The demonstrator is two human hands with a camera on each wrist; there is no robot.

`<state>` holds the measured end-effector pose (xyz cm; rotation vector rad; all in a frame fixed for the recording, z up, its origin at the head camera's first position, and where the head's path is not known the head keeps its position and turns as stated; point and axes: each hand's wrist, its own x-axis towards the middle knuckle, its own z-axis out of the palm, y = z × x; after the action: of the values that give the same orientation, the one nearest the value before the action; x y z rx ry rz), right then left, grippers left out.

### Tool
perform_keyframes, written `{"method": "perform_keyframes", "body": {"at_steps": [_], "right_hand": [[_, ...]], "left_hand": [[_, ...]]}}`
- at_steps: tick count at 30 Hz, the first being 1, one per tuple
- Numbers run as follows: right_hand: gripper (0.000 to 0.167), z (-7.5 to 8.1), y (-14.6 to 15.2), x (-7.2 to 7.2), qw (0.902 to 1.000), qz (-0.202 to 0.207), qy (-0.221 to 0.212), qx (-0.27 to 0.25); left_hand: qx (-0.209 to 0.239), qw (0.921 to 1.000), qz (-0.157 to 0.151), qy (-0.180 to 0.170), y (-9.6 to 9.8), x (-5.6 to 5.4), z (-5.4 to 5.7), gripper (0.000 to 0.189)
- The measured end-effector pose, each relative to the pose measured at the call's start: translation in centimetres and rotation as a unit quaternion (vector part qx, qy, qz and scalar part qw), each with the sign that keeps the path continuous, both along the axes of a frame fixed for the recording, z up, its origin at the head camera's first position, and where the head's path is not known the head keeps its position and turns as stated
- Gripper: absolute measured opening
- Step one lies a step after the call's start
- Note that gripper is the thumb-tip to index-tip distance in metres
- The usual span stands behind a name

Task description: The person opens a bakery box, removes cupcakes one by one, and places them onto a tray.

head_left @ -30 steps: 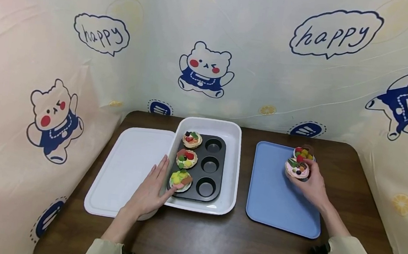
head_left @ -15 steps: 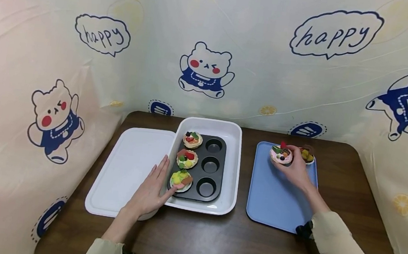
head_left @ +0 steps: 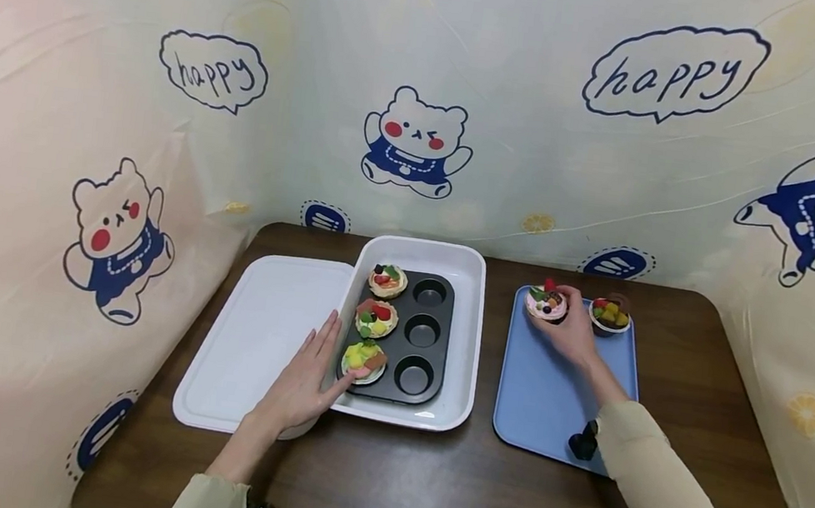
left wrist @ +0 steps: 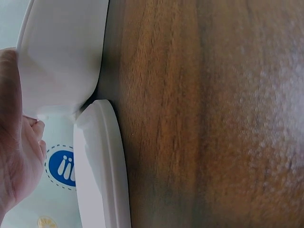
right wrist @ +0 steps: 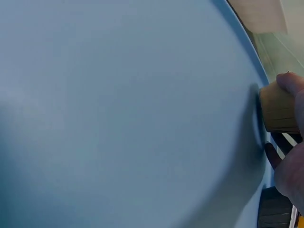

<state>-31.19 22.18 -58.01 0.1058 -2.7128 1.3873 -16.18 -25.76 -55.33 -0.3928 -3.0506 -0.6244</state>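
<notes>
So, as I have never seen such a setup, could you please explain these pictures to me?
There is no robot: a person works with two bare hands. The wide picture comes from a camera on the head, looking forward and down; the two close ones come from a camera on each wrist. On the table are a white board, a white tub and a blue tray. In the tub is a tin with three tarts in its left column. The left hand rests against the tub's left edge. The right hand holds a pink-topped cake at the tray's far left corner; another cake sits at the far right corner.
</notes>
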Motion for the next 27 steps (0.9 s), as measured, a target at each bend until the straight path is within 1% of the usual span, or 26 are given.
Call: {"method": "perform_keyframes", "body": {"at_steps": [4,8,12,15,19,21,24,27], "right_hand": [[0.078,-0.3,-0.1,0.0,0.9999,-0.01,0.012,0.001],[0.077,-0.7,-0.2,-0.1,0.9995,-0.019,0.024,-0.007],[0.08,-0.8,-0.2,-0.1,0.9997,-0.015,0.02,-0.002],[0.085,-0.4,-0.1,0.1,0.9997,-0.005,0.02,0.013],[0.095,0.7,0.0,0.6,0.9978,-0.002,0.034,0.056],[0.099,1.6,-0.1,0.7,0.997,-0.002,0.032,0.07],[0.101,3.1,-0.8,0.8,0.997,0.005,0.025,0.073],[0.101,4.5,-1.8,0.8,0.9965,0.026,0.024,0.075]], "left_hand": [[0.001,1.0,0.0,-0.003,0.2,-0.1,0.0,0.105],[0.003,0.9999,0.005,-0.016,0.2,-0.2,0.1,0.103],[0.006,0.9998,0.004,-0.02,0.1,-0.2,0.1,0.102],[0.007,0.9998,0.003,-0.018,0.1,-0.2,0.0,0.102],[0.005,0.9998,0.001,-0.017,0.2,-0.3,-0.3,0.101],[0.006,0.9998,0.002,-0.017,0.2,-0.2,-0.3,0.101],[0.009,0.9998,0.003,-0.016,0.2,-0.1,-0.1,0.102],[0.009,0.9999,0.004,-0.014,0.2,-0.1,0.0,0.102]]}}
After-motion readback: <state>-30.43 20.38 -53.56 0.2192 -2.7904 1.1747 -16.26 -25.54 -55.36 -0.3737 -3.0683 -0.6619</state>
